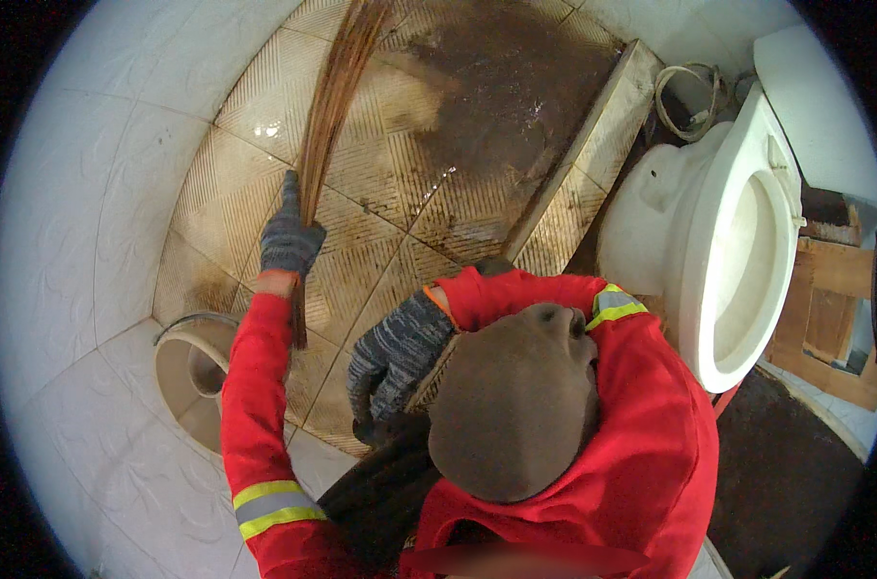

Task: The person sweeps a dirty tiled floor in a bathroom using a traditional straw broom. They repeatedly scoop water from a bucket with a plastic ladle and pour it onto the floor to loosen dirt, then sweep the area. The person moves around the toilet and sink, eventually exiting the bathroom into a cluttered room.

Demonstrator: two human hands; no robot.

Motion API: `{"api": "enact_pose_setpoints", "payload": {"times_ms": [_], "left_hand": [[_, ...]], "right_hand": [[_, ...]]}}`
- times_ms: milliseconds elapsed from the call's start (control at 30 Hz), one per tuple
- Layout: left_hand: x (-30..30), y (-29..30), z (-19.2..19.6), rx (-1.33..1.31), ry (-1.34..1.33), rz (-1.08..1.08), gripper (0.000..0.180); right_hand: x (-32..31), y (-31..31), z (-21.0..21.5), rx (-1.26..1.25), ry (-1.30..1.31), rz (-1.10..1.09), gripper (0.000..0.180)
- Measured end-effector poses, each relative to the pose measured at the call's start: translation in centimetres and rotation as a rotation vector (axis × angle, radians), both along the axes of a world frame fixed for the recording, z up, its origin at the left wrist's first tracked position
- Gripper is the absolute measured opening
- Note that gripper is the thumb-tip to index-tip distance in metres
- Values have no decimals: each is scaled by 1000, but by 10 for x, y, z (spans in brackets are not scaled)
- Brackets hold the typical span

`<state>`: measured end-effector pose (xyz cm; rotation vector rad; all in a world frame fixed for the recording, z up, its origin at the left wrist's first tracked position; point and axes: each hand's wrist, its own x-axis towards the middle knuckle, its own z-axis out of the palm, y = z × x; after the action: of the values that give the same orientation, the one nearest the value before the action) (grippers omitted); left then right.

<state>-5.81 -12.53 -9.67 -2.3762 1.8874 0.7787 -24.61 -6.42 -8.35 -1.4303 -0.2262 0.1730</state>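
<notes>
My left hand (292, 236), in a grey knit glove, is closed around the lower part of a stick broom (334, 111), with the index finger stretched along the sticks. The bundle of thin brown sticks runs up and away over the tiled floor (361, 241); its short end shows below my fist. My right hand (395, 357), gloved in the same grey knit, hangs low beside my dark trousers. Its fingers are loosely bent and slightly apart, with nothing visible in them. Dark, wet-looking dirt (506, 92) covers the far floor, and brown stains mark the ridged tiles.
Left of my left forearm stands a beige bucket (178, 362) with a round vessel inside. A low tiled ledge (583, 169) runs along the right, beside a white toilet bowl (694, 232). Behind it lies a coiled hose (713, 101). White tiled walls (62, 203) curve around the left.
</notes>
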Motion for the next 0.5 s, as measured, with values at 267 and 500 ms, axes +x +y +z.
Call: {"api": "enact_pose_setpoints", "payload": {"times_ms": [267,500], "left_hand": [[-15,13,-77,210,-192,-293,79],[-19,62,-58,220,-198,-479,72]], "right_hand": [[0,-10,10,137,-50,62,36],[8,-11,19,206,-86,133,35]]}}
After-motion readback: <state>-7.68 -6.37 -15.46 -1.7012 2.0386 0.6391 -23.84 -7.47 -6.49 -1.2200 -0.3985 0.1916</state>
